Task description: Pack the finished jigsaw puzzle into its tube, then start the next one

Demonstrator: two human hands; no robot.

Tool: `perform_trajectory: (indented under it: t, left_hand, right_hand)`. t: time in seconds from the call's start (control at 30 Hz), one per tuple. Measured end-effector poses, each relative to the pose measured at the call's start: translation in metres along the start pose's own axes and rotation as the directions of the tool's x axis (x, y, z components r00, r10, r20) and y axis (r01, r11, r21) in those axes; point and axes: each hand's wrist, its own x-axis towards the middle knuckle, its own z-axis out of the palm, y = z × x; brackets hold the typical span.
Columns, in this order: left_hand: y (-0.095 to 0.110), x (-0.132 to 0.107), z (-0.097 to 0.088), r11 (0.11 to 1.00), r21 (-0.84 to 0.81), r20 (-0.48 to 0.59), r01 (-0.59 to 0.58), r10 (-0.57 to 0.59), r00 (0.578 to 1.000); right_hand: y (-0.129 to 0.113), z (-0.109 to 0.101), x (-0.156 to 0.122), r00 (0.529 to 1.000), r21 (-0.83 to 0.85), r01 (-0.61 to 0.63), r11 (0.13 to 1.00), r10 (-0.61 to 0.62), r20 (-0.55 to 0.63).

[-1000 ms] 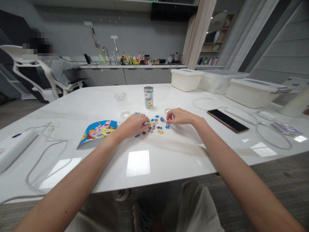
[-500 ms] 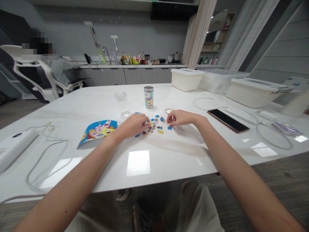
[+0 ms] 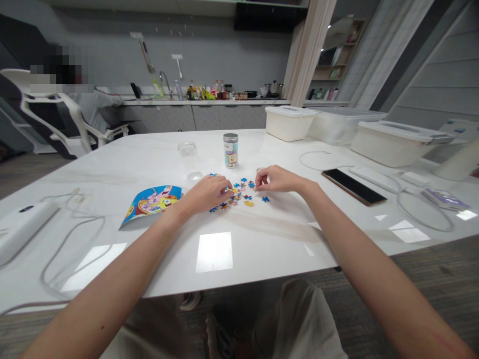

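Observation:
A loose pile of small jigsaw puzzle pieces [image 3: 236,197] lies on the white table between my hands. My left hand [image 3: 209,193] rests at the pile's left side, fingers curled down over it; what they hold, if anything, is hidden. At the pile's right edge, my right hand [image 3: 276,179] has its fingers pinched together at a puzzle piece that is mostly covered. A blue puzzle piece [image 3: 265,199] sits apart just below that hand, and a yellow one [image 3: 249,203] lies nearer me. Left of the pile is a curved picture card [image 3: 155,202] with cartoon figures.
A lidded cartoon jar [image 3: 231,152] stands behind the pile, with a clear container [image 3: 190,160] to its left. A phone [image 3: 353,187], cables and white storage boxes [image 3: 290,123] are to the right. A power strip [image 3: 28,227] lies left. Another person sits far left.
My right hand has lifted off the blue piece and shifted slightly left and away from me, now hiding most of the small round lid. The left hand stays in place.

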Motion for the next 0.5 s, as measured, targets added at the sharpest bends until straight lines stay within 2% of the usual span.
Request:
perform_trajectory:
  t: [0.07,0.2,0.27,0.4,0.5]
  left_hand:
    - [0.0,0.0,0.0,1.0,-0.002,-0.002,-0.002,0.002,1.0]
    - [0.0,0.0,0.0,1.0,-0.01,-0.007,-0.008,0.008,1.0]
    - [0.0,0.0,0.0,1.0,-0.014,-0.006,-0.003,0.003,1.0]
    - [-0.002,-0.001,0.0,0.997,0.01,-0.02,0.072,-0.072,0.997]
    - [-0.008,-0.004,0.006,0.985,0.066,-0.025,0.158,-0.157,0.987]
  right_hand:
    - [-0.003,0.004,0.002,0.998,0.005,0.025,1.0,-0.025,-0.057]
    - [-0.005,0.009,0.005,0.997,-0.049,0.071,0.996,-0.069,0.041]
    - [-0.005,0.009,0.005,0.996,-0.053,0.078,0.996,-0.076,0.05]
    - [-0.001,0.005,0.005,0.997,-0.061,-0.02,0.998,0.015,-0.081]
    - [0.007,0.001,0.003,0.993,-0.145,-0.07,0.987,0.055,-0.105]
